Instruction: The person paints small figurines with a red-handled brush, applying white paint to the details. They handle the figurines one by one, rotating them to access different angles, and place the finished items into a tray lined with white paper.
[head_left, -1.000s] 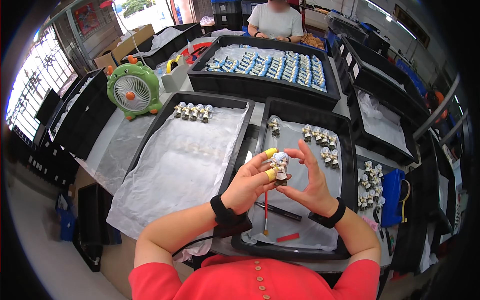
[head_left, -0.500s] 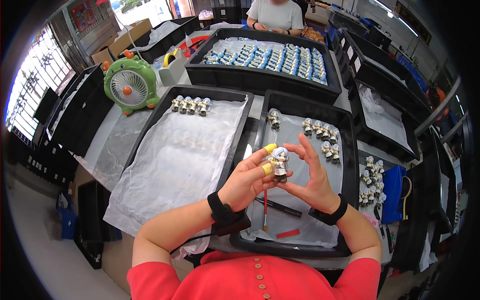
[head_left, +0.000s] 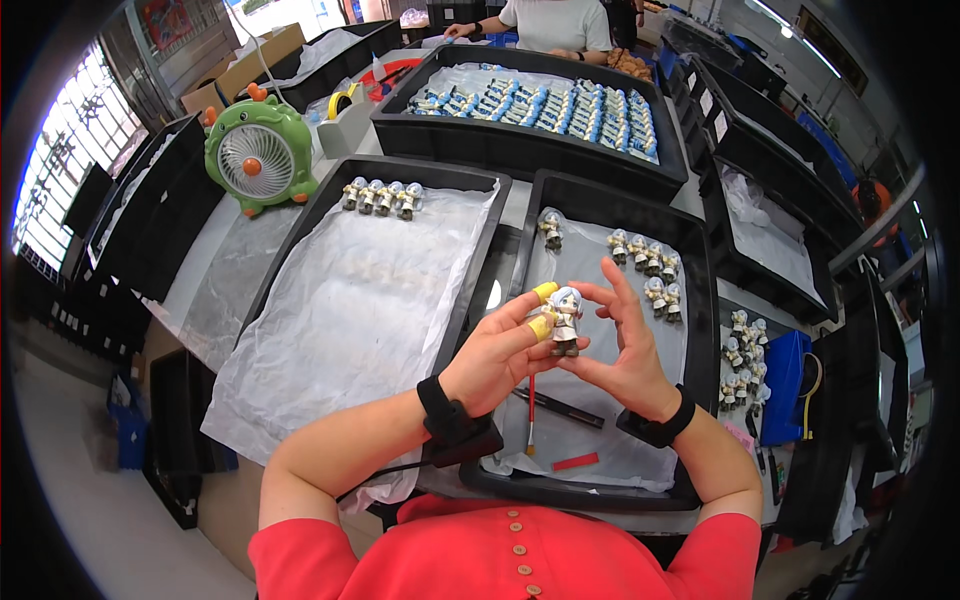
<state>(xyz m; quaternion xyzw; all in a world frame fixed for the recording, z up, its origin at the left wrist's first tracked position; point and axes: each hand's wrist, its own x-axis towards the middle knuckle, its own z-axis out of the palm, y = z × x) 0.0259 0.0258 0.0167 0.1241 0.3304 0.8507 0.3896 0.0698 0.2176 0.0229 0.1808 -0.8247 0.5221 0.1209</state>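
Note:
A small figurine (head_left: 565, 325) with pale lilac hair, a white coat and dark boots stands upright between my hands. My left hand (head_left: 503, 352), with yellow tape on two fingers, is closed on its left side. My right hand (head_left: 632, 350) curves around the other side, thumb by the boots and a bent finger at the head, while its index finger points up. Beneath my hands is a black tray (head_left: 707, 400) lined with a pale sheet. In it lie a thin red-handled brush (head_left: 532, 420), a black pen-like tool (head_left: 560, 408) and a red strip (head_left: 575, 463).
Several matching figurines (head_left: 643, 256) lie in this tray, and a row of more (head_left: 383, 197) in the left tray (head_left: 330, 172). A green fan (head_left: 258, 155) stands at the left. Behind is a big tray (head_left: 520, 150) of blue-and-white pieces; a blue bin (head_left: 786, 390) sits at right. A person (head_left: 558, 25) works opposite.
The right hand's bent finger has come in against the figurine's head. The figurine has turned slightly. Across the table, the other person's arm has moved out to the left.

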